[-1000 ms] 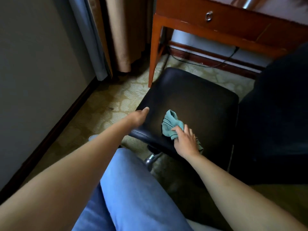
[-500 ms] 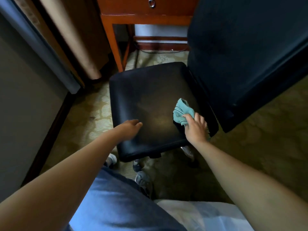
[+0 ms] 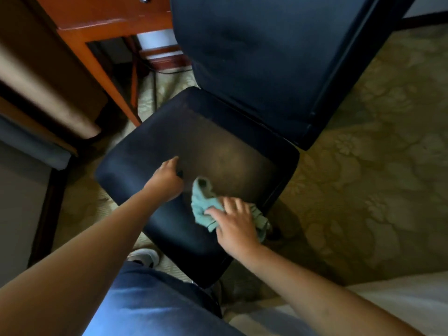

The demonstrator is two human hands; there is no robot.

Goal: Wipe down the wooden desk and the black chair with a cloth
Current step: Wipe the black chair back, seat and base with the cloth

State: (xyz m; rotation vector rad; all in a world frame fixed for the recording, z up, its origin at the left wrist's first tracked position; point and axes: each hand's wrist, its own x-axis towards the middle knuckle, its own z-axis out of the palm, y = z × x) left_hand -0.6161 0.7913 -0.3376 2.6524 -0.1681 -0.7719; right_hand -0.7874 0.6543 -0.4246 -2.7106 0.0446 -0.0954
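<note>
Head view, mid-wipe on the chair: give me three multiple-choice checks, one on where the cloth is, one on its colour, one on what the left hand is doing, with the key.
1. Where is the cloth?
A. on the chair seat, near its front right part
B. on the desk top
C. on the carpet

2. What colour is the cloth?
A. white
B. teal green
C. red

3. What is the left hand doing?
A. gripping the cloth
B. pulling the desk drawer
C. resting on the seat with nothing held

Key: 1 A, the cloth lies on the black seat under the right hand, whose fingers press it down. 2 B, the crumpled fabric shows teal green against the black seat. 3 C, the left hand lies on the seat beside the cloth, apart from it, empty.
</note>
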